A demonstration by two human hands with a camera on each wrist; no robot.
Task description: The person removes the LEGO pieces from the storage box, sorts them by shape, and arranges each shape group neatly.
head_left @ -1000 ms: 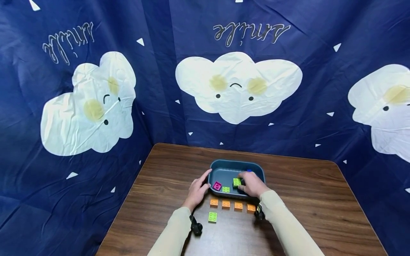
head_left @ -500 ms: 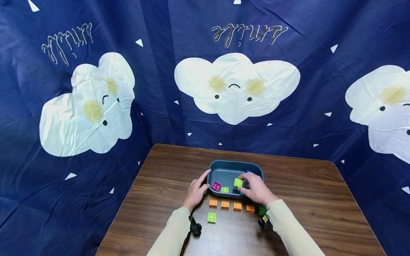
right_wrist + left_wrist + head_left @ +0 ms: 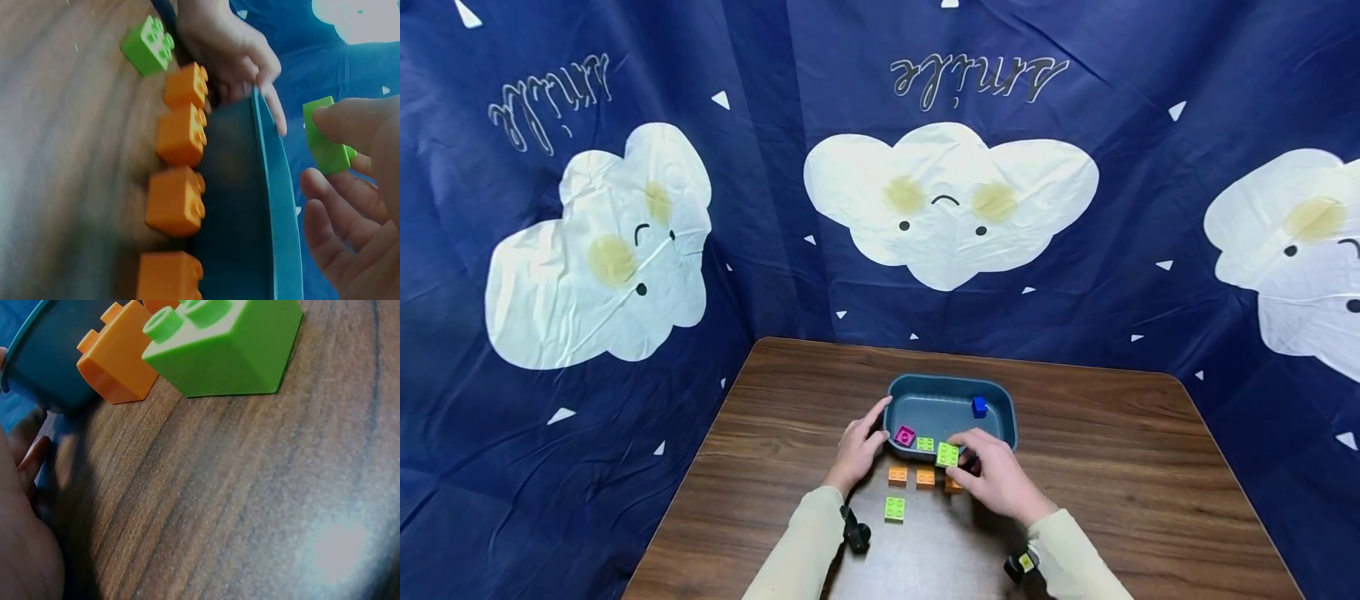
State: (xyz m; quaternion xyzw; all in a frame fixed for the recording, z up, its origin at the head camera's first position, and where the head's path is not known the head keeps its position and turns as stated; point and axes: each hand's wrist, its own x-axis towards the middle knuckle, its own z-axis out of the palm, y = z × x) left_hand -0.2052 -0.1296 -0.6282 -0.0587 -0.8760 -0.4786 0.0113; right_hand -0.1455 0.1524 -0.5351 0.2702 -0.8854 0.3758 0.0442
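Observation:
My right hand [image 3: 1006, 483] pinches a lime green toy brick [image 3: 947, 454] between thumb and fingers, above the near rim of a dark teal tray [image 3: 932, 381]. The right wrist view shows that held brick [image 3: 325, 140] with its studs turned aside. My left hand [image 3: 855, 454] rests at the tray's left end, its index finger stretched along the rim. Inside the tray lie a magenta brick [image 3: 904, 436], another lime brick [image 3: 925, 444] and a blue brick [image 3: 979, 407]. Part of the near right rim is hidden by my right hand.
Several orange bricks [image 3: 175, 201] stand in a row along the tray's near side; my right hand partly covers them in the head view. A lime four-stud brick [image 3: 894, 509] sits nearer me on the wooden table [image 3: 1120, 450]. A blue cloud-print cloth hangs behind.
My right hand has lifted the lime brick from inside the tray and brought it left and nearer, over the front rim. The blue brick has come into full view. My left hand stays put.

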